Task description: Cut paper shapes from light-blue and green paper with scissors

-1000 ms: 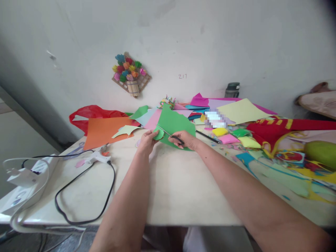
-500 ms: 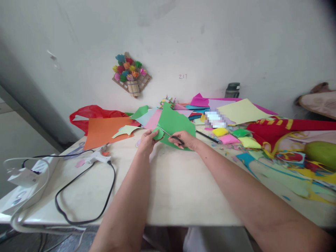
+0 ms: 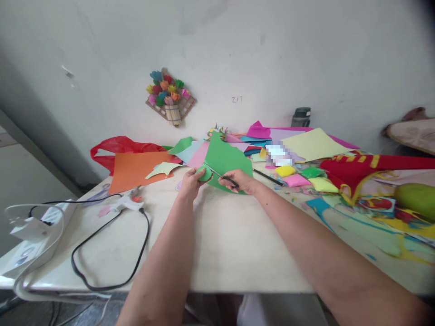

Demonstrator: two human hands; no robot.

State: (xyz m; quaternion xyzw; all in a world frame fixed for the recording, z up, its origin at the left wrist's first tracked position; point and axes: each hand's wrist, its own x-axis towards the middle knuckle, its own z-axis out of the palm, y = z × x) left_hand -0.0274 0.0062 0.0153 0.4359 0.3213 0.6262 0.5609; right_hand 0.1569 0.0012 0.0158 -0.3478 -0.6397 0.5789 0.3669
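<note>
A large green sheet [image 3: 227, 156], looking like craft paper or foam, stands tilted above the table between my hands, its upper edge jagged. My left hand [image 3: 190, 181] pinches its rounded left part, a partly cut green curve near the thumb. In my right hand [image 3: 238, 180] is a pair of scissors [image 3: 231, 182] with dark handles; the fingers are wrapped through them. The blades point up and left and meet the sheet close to my left fingertips. How far the blades are apart is too small to make out.
Left on the table [image 3: 238, 253] lie a glue gun [image 3: 131, 202] with a looping black cord, a power strip [image 3: 50, 235] and an orange sheet [image 3: 139, 170]. On the right are a black pen [image 3: 268, 177], coloured clay packets [image 3: 297, 180] and paper scraps [image 3: 367, 231]. A dark bottle [image 3: 301, 117] stands behind.
The green sheet has shifted very slightly downward. Both hands and the scissors hold nearly the same position.
</note>
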